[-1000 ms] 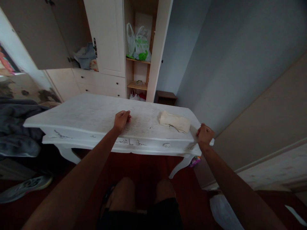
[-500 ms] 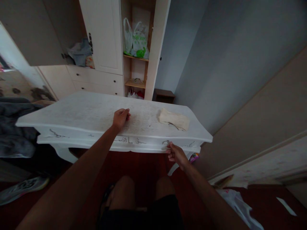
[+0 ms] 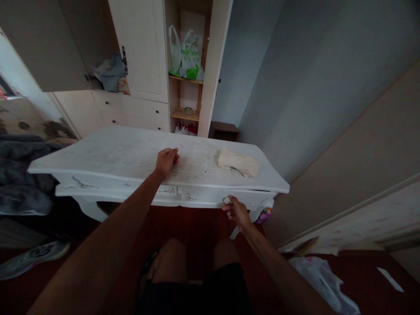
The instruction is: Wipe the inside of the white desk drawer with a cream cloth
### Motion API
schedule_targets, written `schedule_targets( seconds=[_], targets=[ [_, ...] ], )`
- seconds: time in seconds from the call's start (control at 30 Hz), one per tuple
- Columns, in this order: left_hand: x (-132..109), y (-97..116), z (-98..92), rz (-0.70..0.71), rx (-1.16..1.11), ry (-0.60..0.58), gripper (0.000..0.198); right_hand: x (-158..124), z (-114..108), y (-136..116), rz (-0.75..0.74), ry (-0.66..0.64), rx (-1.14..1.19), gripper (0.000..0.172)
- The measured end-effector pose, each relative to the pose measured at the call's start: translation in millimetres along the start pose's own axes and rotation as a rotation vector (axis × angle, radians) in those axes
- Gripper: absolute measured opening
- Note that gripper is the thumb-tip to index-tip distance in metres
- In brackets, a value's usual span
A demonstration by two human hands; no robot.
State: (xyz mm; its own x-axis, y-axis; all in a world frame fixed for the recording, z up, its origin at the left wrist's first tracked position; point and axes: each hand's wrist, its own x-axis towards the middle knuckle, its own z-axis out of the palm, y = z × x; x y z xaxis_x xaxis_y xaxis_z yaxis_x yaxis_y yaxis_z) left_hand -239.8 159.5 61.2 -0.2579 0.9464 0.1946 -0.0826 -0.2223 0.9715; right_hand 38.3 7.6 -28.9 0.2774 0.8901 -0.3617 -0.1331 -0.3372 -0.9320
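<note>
My right hand [image 3: 236,211] grips the round white knob [image 3: 227,200] of the right-hand drawer [image 3: 206,195] in a white desk [image 3: 108,151]. That drawer stands slightly out, with a thin dark gap along its top at the right end. On the worn, smudged desktop rests my left hand [image 3: 167,161], its fingers curled closed; whether anything is inside them is hidden. A folded cream cloth [image 3: 239,162] lies on the desktop to the right, behind the drawer front. The left drawer [image 3: 167,190] is partly covered by my left forearm.
Behind the desk stands a white wardrobe [image 3: 141,52] with open doors and plastic bags [image 3: 190,57] on a shelf. A dark grey fabric heap [image 3: 22,183] is at the left, a shoe [image 3: 36,259] on the floor. A white plastic bag [image 3: 321,280] lies at lower right.
My right hand has drawn the right drawer a little toward me, and a gap now shows at its top edge. My left hand stays in place on the desktop.
</note>
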Motion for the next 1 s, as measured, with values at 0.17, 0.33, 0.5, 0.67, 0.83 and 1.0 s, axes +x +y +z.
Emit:
schedule_targets(
  seconds=[0.17,0.33,0.5,0.67,0.83,1.0],
  targets=[
    [1.1,-0.7,0.1,-0.001,-0.008,0.007,0.025,-36.6,-17.4,14.6,0.001,-0.025,-0.001,0.047],
    [1.6,-1.7,0.2,0.017,0.007,0.008,0.024,-81.9,-33.7,35.7,-0.008,-0.023,0.021,0.062],
    [-0.3,-1.4,0.8,0.016,0.016,0.021,0.022,-117.3,-41.1,58.9,-0.033,0.013,0.07,0.061],
    [-3.2,0.7,1.1,0.017,0.023,0.043,0.024,-137.9,-45.7,71.7,-0.017,0.018,0.045,0.066],
    [-3.3,-0.1,0.5,0.042,0.07,0.04,0.026,-147.0,-51.1,88.8,0.014,0.061,0.062,0.067],
    [-2.8,-2.0,0.6,0.04,0.052,0.036,0.025,-151.7,-58.0,111.9,0.063,0.064,0.073,0.07]
  ],
)
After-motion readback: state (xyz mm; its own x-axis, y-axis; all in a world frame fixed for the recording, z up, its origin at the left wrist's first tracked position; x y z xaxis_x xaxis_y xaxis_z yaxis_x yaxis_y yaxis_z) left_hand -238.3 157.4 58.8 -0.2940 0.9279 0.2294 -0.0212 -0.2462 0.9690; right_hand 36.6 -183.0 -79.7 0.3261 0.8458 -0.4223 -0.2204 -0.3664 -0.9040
